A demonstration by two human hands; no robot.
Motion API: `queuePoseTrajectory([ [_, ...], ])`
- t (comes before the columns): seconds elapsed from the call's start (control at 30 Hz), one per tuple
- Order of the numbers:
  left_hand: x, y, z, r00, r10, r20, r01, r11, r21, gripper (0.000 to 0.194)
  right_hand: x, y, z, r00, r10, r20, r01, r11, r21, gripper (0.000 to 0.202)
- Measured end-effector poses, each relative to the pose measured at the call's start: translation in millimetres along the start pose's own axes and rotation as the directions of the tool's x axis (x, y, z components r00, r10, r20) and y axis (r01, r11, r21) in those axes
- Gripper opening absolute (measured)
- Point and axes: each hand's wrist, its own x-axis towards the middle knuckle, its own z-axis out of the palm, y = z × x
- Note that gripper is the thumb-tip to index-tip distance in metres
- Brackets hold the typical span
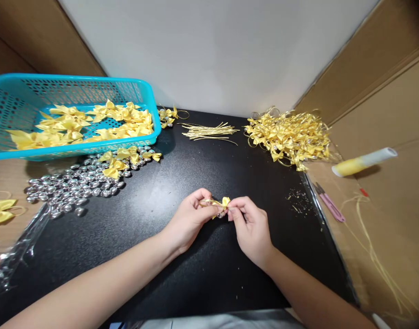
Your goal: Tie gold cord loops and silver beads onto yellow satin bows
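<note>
A black bench (196,169) is backed by a white wall (212,55) and flanked by brown cardboard panels (384,91). Near its middle, a small yellow bow (225,201) with a silver bead and a gold cord loop (206,202) is held just above the surface, between two bare hands. The loop and the bow's left side are pinched by the thumb and fingers of the left hand (190,217); the bow's right edge is pinched by the fingertips of the right hand (252,228), though it cannot be told whether ribbon or cord lies in that grip.

At the back, a bundle of gold cords (209,131) is laid flat. To its right, yellow bows with gold loops are heaped in a dense pile (290,137). In front of the pile, tiny clippings (298,201) are scattered; at the right edge, pink-handled snips (331,206) are laid near a white and yellow tube (365,162) and loose pale strands (370,246).

At the back left, a turquoise perforated basket (72,151) is partly filled with loose yellow bows (123,125). In front of it, shiny silver beads (82,183) are spread, with a few bows (115,167) on top. Clear plastic (19,256) is crumpled at the lower left.
</note>
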Motion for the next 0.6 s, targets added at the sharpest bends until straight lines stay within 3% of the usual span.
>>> queuePoseTrajectory([
  [0.33,-1,3,2.0,1.000,-0.002,-0.016,0.003,1.000,0.006,0.036,0,0,-1,0.999,0.034,0.020,-0.034,0.999,-0.008,0.012],
  [0.6,-1,4,1.1,1.000,-0.003,0.003,0.003,1.000,-0.015,0.034,7,-4,-10,0.991,-0.132,0.024,0.134,0.977,-0.164,0.015],
])
